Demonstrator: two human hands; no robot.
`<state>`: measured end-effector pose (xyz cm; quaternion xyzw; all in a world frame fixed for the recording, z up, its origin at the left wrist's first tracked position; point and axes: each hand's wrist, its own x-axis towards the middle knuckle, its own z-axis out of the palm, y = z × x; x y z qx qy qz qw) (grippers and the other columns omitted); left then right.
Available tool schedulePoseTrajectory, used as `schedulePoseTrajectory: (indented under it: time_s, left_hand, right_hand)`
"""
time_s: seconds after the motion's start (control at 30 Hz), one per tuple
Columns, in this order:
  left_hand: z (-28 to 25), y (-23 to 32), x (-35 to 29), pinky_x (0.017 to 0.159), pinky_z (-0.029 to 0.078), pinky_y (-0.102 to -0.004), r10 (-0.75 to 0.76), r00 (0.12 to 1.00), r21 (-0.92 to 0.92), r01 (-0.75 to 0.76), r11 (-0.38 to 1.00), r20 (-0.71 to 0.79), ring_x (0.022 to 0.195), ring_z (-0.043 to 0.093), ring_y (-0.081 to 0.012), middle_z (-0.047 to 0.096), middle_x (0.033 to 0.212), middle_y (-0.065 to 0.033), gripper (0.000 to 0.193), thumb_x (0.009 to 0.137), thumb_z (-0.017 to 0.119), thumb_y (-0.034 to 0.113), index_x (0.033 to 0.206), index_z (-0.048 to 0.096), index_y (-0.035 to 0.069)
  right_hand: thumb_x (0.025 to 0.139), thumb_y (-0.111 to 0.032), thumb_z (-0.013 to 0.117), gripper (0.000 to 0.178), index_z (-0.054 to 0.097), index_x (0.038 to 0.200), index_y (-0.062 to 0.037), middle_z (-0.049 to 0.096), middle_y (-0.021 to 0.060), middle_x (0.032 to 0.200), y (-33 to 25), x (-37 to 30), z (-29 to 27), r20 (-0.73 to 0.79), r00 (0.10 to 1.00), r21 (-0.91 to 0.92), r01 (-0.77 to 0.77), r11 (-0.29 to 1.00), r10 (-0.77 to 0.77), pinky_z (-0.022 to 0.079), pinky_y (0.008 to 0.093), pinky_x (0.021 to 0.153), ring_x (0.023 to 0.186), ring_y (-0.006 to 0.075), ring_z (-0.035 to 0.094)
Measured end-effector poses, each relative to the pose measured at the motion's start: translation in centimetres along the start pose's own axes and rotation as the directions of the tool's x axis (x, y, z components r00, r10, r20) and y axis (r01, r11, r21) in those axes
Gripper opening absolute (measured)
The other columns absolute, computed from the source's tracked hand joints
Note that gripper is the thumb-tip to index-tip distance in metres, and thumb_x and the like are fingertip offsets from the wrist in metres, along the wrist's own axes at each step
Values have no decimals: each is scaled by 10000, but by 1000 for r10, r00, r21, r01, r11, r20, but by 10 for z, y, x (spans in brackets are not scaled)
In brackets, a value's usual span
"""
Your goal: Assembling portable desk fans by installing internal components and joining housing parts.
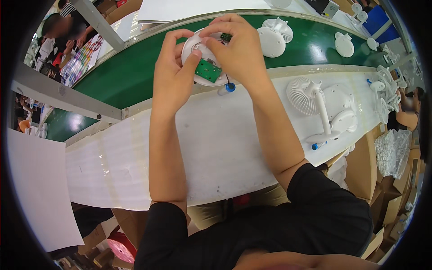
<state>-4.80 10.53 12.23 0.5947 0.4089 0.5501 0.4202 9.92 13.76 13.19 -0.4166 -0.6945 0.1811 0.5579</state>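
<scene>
Both hands are raised over the far edge of the white work surface, around a round white plastic fan base (189,46) with its inside showing. My left hand (172,74) grips its left side, the thumb pressed inside. My right hand (238,51) is closed at the upper rim, thumb and index fingertips close together; whether they also pinch a wire is hidden. Inside the base is a green circuit board (208,70) with thin wires. A second small green piece (226,37) shows beside my right fingers. Just below hangs or lies a blue-ended cylinder (227,88), with a dark wire near it.
A white desk fan (320,108) lies at the right beside round white parts (344,101) and another blue-ended cylinder (318,145). Beyond runs a green conveyor belt (126,69) bearing white fan parts (272,41). A metal post (67,92) stands left. Other people work farther off.
</scene>
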Motion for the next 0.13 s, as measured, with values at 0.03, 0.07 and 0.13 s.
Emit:
schedulePoseTrajectory:
  time_s: [0.03,0.07,0.13]
  left_hand:
    - [-5,1,0,742,444,-255,-2,1000,0,2,1000,-1,859,544,-153,638,1084,-125,351,899,543,21,1245,503,70]
    - [-9,3,0,744,432,-239,-33,998,66,29,997,51,868,544,-155,633,1112,-136,378,892,546,12,1259,503,90]
    - [-20,7,0,748,410,-209,-103,983,201,72,977,150,885,543,-159,622,1170,-156,435,877,553,-7,1287,503,129]
  right_hand:
    - [760,6,698,142,767,877,-37,614,80,1110,1,1,-1,4,1000,5,10,1000,-10,498,284,716,818,187,597]
    - [761,2,700,135,767,872,-37,615,84,1120,2,1,-3,44,999,31,0,1000,-2,497,278,727,843,188,599]
    - [761,-3,702,128,767,867,-38,616,88,1129,4,1,-6,77,997,83,-2,997,-5,497,272,738,867,190,600]
